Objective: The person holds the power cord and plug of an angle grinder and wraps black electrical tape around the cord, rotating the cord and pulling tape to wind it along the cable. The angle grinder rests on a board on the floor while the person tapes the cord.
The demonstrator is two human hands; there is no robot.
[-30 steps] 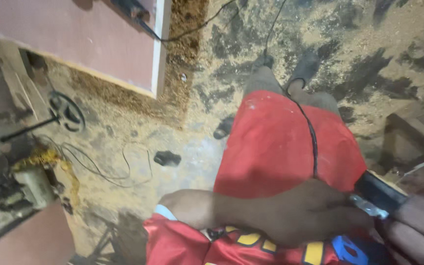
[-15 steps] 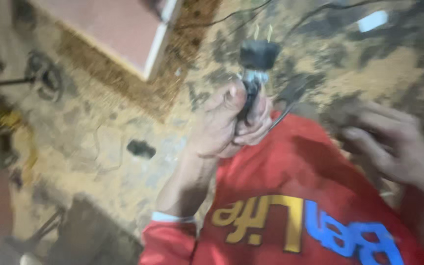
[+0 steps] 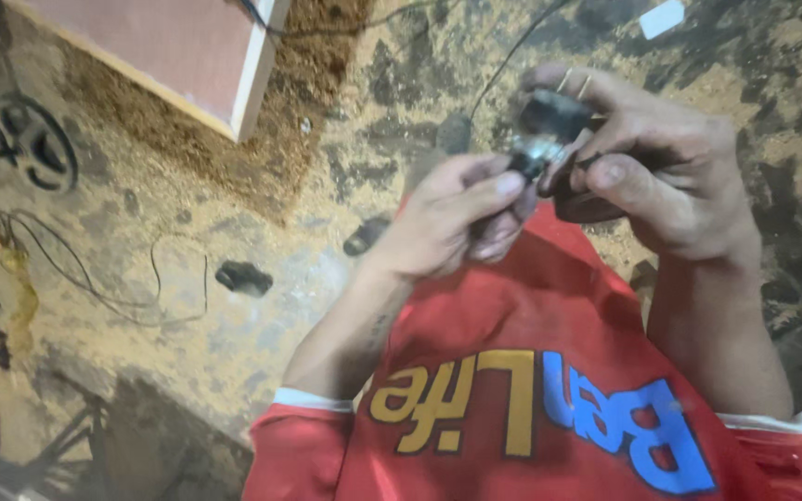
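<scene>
A: Report on the hands, please

B: Both are raised over the person's lap, above the red shirt. The left hand is closed, its fingers and thumb pinched on the lower end of a small dark plug-like part with a shiny metal section. The right hand is also closed on that same part, gripping it from the upper side, thumb pressed across the front. The two hands touch each other around it

A: Anything attached to the part?

B: A thin black cord runs up from behind it toward the far edge of the floor. Whether the cord joins the part I cannot tell; the fingers hide the joint

A: Condition of the floor?

B: Rough, coated with sawdust, with dark patches. A pinkish board with a pale edge lies at the far left corner, a heap of sawdust banked just beside it. A small black object lies left of the person's left forearm, and a second dark lump sits near the left wrist. Loose thin wire trails along the left edge, close to a round black metal piece. A white scrap lies at the far right
</scene>
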